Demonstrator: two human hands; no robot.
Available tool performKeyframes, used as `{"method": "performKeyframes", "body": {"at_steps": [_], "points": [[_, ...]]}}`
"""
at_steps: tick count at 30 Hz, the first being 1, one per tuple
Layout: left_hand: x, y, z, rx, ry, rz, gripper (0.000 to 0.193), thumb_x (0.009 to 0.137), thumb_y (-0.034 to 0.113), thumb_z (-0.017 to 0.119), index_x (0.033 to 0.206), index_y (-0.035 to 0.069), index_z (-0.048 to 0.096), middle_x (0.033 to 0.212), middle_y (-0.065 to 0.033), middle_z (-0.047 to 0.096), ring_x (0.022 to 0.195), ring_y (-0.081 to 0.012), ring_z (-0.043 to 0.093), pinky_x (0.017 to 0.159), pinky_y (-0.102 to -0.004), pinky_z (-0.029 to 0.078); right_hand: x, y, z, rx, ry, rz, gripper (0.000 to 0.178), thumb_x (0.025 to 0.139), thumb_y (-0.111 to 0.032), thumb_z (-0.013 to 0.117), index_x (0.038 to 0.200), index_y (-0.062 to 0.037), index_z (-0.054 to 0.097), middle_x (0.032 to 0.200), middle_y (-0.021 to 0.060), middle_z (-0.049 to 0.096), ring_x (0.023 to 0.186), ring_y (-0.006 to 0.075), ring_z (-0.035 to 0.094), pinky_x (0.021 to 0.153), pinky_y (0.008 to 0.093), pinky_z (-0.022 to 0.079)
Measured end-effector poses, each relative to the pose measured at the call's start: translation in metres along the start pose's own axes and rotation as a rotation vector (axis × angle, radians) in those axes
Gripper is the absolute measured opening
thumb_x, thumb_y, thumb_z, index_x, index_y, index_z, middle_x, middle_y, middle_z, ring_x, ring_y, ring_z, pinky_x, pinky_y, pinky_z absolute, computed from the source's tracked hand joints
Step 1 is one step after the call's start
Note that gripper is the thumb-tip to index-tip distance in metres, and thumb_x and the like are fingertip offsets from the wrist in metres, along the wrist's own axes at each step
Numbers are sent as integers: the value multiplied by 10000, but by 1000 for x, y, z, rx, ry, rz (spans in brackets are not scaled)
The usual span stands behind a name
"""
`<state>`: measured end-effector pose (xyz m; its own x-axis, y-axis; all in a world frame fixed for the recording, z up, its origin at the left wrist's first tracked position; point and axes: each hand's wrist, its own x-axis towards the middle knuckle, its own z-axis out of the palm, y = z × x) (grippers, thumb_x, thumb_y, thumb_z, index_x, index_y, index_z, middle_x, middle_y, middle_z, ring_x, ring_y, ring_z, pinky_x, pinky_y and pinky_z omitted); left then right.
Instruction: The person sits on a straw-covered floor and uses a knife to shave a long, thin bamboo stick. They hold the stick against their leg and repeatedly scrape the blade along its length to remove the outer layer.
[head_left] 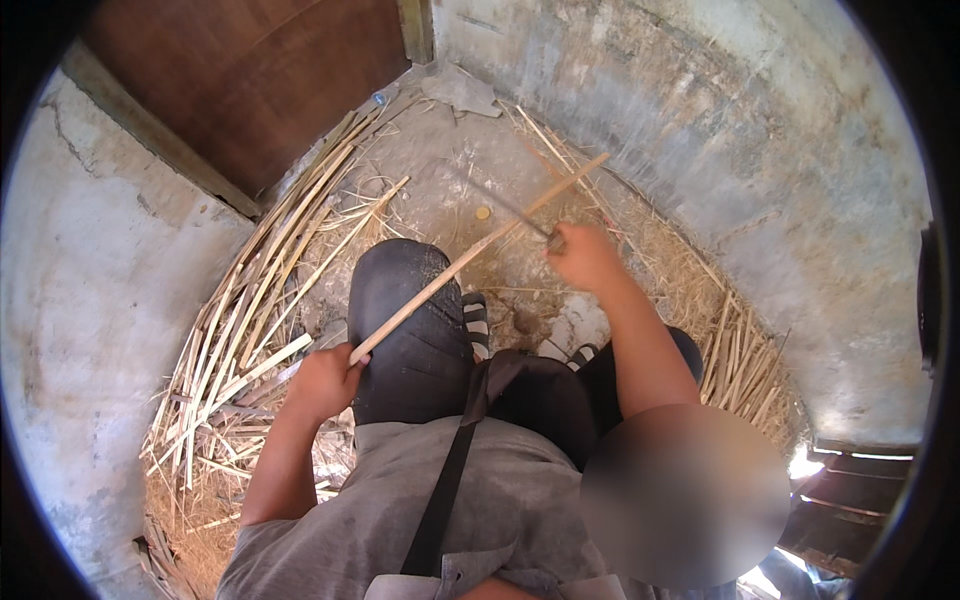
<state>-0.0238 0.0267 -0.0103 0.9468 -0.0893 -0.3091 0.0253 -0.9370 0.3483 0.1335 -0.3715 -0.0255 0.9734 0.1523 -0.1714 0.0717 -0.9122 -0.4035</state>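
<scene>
My left hand (pixel 325 384) is closed around the lower end of a long bamboo strip (pixel 435 284), beside my left knee. The strip slants up and to the right across my dark trouser leg, and its far end hangs over the floor. In my right hand (pixel 584 258) is the handle of a knife with a long, thin blade (pixel 497 200). The blade points up and to the left and crosses the strip near its far part; motion blurs its tip. I cannot tell whether blade and strip touch.
Many split strips (pixel 262 270) lie along the left wall, over shavings. Another pile of strips (pixel 745 365) and shavings (pixel 672 250) runs along the right wall. A brown door panel (pixel 260 80) stands at the back left. A small yellow disc (pixel 483 213) is on the floor.
</scene>
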Motion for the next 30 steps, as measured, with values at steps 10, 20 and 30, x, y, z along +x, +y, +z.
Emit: {"method": "performKeyframes", "body": {"at_steps": [10,20,30], "points": [[15,-18,-5,-171,-111,44,385,1027,367,609,956,-6,673,785,-253,665,786,-455,655,721,-507,496,5,16,17,214,8,-23,339,792,-230,725,1099,-86,711,926,206,726,911,423,699,791,516,559],[23,-15,-29,-87,-252,43,446,1035,424,584,970,-9,670,822,-256,670,832,-457,661,743,-499,497,-8,-35,28,-27,-107,-273,340,787,-227,743,1098,-90,720,967,212,728,933,402,702,832,512,554],[22,-9,-26,-15,-168,70,414,1025,411,599,975,7,679,855,-251,682,852,-464,655,764,-512,496,18,46,32,162,136,87,410,795,-258,738,1128,-21,698,1022,244,724,978,417,700,855,498,560]]}}
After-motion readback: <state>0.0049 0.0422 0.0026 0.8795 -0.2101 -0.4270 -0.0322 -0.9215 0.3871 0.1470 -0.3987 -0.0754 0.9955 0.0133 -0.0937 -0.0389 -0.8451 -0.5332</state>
